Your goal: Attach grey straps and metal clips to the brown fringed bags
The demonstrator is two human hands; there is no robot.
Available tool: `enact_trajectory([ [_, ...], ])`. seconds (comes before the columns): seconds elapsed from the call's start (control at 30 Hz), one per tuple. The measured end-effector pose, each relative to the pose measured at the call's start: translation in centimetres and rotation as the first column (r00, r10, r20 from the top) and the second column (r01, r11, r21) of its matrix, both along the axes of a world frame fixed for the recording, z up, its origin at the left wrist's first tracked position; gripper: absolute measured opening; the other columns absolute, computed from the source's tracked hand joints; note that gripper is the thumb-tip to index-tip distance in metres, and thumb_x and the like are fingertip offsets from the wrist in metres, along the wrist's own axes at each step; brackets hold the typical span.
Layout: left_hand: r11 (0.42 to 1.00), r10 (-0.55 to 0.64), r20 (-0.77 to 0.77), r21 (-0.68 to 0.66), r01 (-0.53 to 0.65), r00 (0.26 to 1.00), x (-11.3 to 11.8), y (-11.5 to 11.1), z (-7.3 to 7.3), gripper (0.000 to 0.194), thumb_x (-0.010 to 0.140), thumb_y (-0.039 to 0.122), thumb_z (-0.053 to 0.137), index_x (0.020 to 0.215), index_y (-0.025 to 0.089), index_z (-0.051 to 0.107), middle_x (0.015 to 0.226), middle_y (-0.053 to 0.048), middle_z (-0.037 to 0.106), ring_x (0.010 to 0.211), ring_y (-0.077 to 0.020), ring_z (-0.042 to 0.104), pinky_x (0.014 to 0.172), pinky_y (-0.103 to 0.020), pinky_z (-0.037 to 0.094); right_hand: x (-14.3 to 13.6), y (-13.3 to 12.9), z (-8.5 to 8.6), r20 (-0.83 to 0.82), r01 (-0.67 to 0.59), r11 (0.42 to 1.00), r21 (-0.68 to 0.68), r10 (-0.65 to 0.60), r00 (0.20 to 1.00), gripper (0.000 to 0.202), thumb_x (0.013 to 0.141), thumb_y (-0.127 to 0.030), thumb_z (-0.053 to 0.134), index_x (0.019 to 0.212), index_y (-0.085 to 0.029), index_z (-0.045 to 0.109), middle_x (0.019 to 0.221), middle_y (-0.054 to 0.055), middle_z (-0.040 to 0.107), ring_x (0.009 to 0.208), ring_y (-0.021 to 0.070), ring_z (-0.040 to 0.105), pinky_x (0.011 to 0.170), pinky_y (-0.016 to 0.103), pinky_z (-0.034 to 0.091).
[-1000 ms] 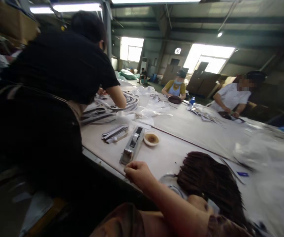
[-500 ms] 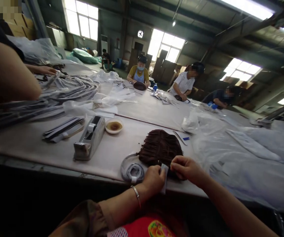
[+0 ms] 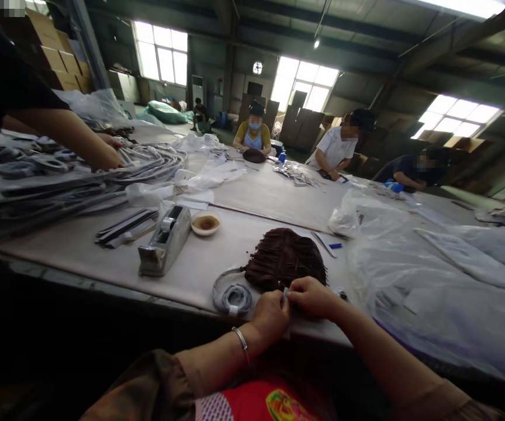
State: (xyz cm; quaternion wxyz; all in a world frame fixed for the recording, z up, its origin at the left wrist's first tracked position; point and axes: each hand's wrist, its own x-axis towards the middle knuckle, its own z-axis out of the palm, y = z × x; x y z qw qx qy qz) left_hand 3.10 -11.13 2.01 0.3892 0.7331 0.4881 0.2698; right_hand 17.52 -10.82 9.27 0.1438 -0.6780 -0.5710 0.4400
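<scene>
A dark brown fringed bag (image 3: pixel 285 257) lies on the table right in front of me. At its near edge my left hand (image 3: pixel 270 316) is closed on a small grey wrapped strip (image 3: pixel 284 296). My right hand (image 3: pixel 311 297) meets it from the right, thumb and fingers pinched at the same strip; the fingertips cover most of it. Left of the bag sits a coiled strap (image 3: pixel 235 299) in grey wrapping, held by a white band, with one end running up to the bag.
A tape dispenser (image 3: pixel 165 242), a small bowl of brown liquid (image 3: pixel 206 223) and some flat strips (image 3: pixel 125 228) stand to the left. Clear plastic sheeting (image 3: pixel 432 292) covers the right side. A co-worker's arm (image 3: pixel 72 137) reaches over wrapped straps (image 3: pixel 147 164). Other people work across the table.
My right hand has moved left, closing the gap to my left hand at the grey strip. The strip's lower part is now less visible. The co-worker's arm at left has shifted over the straps.
</scene>
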Motion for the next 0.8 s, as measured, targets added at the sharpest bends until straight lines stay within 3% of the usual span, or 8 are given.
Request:
enact_trajectory([
  [0.27,0.999,0.002,-0.003,0.05,-0.002,1.0,0.1,-0.5,-0.4,0.028,0.094,0.03,0.044,0.08,0.015,0.064,0.085,-0.013,0.07,0.08,-0.0231,0.066,0.067,-0.03,0.042,-0.1,1.2,-0.8,0.21,0.074,0.997,-0.008,-0.071,0.975,0.016,0.069,-0.023,0.065,0.057,-0.016,0.058,0.041,-0.004,0.045,0.037,0.0078,0.039,0.037,0.021,0.024],
  [0.33,0.999,0.026,0.026,0.041,-0.027,0.999,0.0,-0.7,-0.3,0.02,0.091,0.028,0.049,0.093,0.014,0.063,0.089,-0.013,0.07,0.083,-0.0246,0.067,0.07,-0.031,0.045,-0.1,1.4,-1.1,0.222,0.094,0.995,-0.019,-0.087,0.971,0.017,0.068,-0.023,0.066,0.055,-0.016,0.057,0.04,-0.004,0.045,0.036,0.0077,0.039,0.037,0.021,0.023],
  [0.43,0.998,0.051,0.09,0.043,-0.055,0.995,-0.3,-1.0,-0.3,0.033,0.089,0.026,0.052,0.119,0.012,0.053,0.096,-0.014,0.07,0.088,-0.0261,0.068,0.075,-0.033,0.048,-0.3,1.6,-1.2,0.21,0.102,0.994,-0.035,-0.092,0.973,0.018,0.068,-0.024,0.066,0.055,-0.016,0.057,0.039,-0.004,0.044,0.035,0.0074,0.038,0.037,0.021,0.023],
  [0.5,0.996,0.024,0.136,0.087,-0.036,0.99,-0.4,-1.2,-0.4,0.038,0.091,0.025,0.049,0.126,0.013,0.048,0.101,-0.014,0.07,0.093,-0.0265,0.068,0.08,-0.035,0.05,-0.3,1.6,-1.2,0.201,0.105,0.993,-0.048,-0.094,0.975,0.018,0.069,-0.023,0.066,0.056,-0.017,0.056,0.039,-0.004,0.044,0.035,0.0072,0.037,0.036,0.02,0.022],
  [0.63,0.989,-0.021,0.178,0.148,-0.006,0.984,-0.5,-1.2,-0.7,0.032,0.092,0.024,0.046,0.123,0.016,0.051,0.104,-0.011,0.069,0.095,-0.0251,0.067,0.084,-0.035,0.05,-0.3,1.4,-1.1,0.19,0.121,0.991,-0.055,-0.109,0.976,0.021,0.072,-0.026,0.066,0.055,-0.017,0.056,0.039,-0.003,0.045,0.033,0.0078,0.037,0.034,0.021,0.023],
  [0.8,0.994,0.013,0.143,0.105,-0.028,0.99,-0.6,-0.8,-0.5,0.024,0.091,0.027,0.049,0.106,0.016,0.064,0.098,-0.01,0.071,0.092,-0.0238,0.067,0.081,-0.032,0.049,-0.1,1.0,-0.8,0.145,0.122,0.991,-0.054,-0.113,0.983,0.02,0.073,-0.027,0.067,0.058,-0.016,0.059,0.042,-0.003,0.049,0.034,0.0078,0.041,0.034,0.019,0.026],
])
